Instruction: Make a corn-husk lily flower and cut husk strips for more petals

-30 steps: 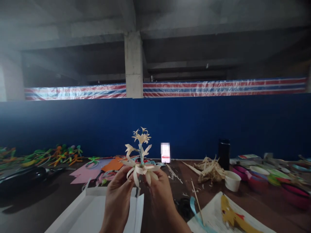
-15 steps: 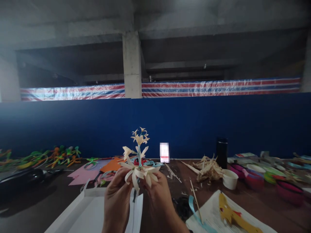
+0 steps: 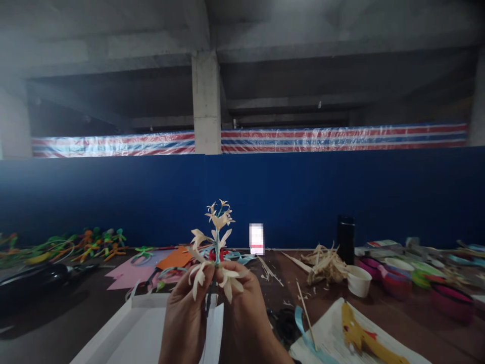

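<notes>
I hold a small paper flower sprig (image 3: pixel 217 222) upright in front of me, with cream blossoms on a thin blue-green stem. My left hand (image 3: pixel 185 316) pinches the stem and the lowest blossom from the left. My right hand (image 3: pixel 246 311) pinches the same blossom from the right, fingertips meeting near the stem. The cream petals droop over my fingers. Below my hands lies a white paper tray (image 3: pixel 140 331).
A dark wooden table (image 3: pixel 76 308) carries coloured paper sheets (image 3: pixel 132 270), a row of coloured paper figures (image 3: pixel 87 241), a pile of straw-like strips (image 3: pixel 324 263), a white cup (image 3: pixel 359 280), a black cylinder (image 3: pixel 345 232), coloured bowls (image 3: pixel 428 283) and a printed sheet (image 3: pixel 359 336). A blue wall stands behind.
The lowest blossom's petals, spread wide a second ago, now hang folded down over my fingertips. Both hands stay at the same spot on the stem.
</notes>
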`<state>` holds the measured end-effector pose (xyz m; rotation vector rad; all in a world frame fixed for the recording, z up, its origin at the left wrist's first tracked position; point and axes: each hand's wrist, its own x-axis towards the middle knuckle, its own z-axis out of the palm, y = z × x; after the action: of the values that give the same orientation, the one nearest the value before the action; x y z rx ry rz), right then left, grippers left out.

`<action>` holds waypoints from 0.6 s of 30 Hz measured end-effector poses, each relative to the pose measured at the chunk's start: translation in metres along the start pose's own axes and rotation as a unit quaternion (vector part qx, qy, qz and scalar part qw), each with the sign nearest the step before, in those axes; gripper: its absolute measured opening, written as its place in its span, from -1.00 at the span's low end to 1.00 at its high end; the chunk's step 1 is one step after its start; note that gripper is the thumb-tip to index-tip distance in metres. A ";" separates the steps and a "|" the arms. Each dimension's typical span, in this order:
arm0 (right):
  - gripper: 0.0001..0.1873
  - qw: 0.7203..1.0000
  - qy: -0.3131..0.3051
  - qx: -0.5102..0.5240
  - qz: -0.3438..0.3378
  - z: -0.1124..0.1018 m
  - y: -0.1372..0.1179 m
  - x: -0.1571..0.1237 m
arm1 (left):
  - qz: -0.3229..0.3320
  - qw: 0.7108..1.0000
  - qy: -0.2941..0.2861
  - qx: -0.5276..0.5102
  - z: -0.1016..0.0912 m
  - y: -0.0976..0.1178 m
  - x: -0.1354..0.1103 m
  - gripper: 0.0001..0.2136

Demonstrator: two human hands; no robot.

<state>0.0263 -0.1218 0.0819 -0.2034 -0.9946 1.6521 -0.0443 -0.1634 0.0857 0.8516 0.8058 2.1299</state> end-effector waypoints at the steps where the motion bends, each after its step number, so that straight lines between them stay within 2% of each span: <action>1: -0.82 1.000 0.001 -0.004 0.001 0.000 0.000 0.000 | -0.001 1.000 -0.002 0.000 0.001 0.001 -0.001 -0.83; 5: -0.79 1.000 0.003 -0.022 0.008 0.000 0.000 0.000 | -0.014 1.000 -0.018 -0.015 0.002 0.002 0.000 -0.86; 8: -0.77 1.000 0.003 -0.024 0.009 0.001 0.000 -0.001 | -0.021 0.999 -0.008 -0.036 0.000 0.001 0.003 -0.84; 14: -0.77 0.999 0.008 -0.032 0.013 0.002 -0.004 -0.001 | -0.022 1.000 -0.002 -0.008 -0.002 -0.002 0.002 -0.84; 18: -0.80 1.000 0.007 -0.028 0.007 0.000 -0.002 0.000 | -0.019 1.000 -0.018 -0.010 -0.004 -0.004 0.003 -0.84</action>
<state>0.0281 -0.1217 0.0831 -0.2607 -1.0315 1.6343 -0.0470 -0.1601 0.0812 0.8552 0.7764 2.0805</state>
